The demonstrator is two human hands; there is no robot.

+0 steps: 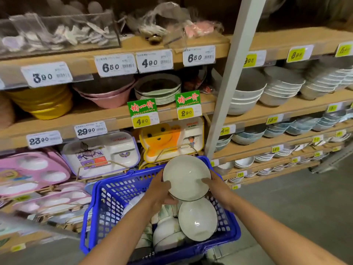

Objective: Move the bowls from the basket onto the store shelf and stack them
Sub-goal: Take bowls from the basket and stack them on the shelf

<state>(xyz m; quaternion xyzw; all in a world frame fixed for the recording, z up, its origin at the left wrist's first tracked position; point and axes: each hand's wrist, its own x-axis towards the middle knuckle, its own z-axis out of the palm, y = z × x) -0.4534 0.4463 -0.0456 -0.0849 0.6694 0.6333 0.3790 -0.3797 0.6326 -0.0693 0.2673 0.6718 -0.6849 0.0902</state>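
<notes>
Two hands are wrapped around one white round ceramic bowl with a thin dark rim (186, 175), which is held tilted above the far right part of a blue perforated plastic basket (232, 233). The left hand (159, 190) is curled on the bowl's left edge, with the thumb laid on the inner wall and the fingers tucked beneath. The right hand (214, 185) is clamped on the right edge, thumb inside. A second white dark-rimmed bowl (197, 219) is seen lying tilted in the basket, just nearer than the held one, at the right wall. More white bowls (166, 232) are piled to its left. Wooden store shelves (86, 111) with price tags (46, 74) are ranged behind the basket. Stacked white bowls (246, 98) are kept on the right-hand shelf beyond a grey upright post (229, 83).
</notes>
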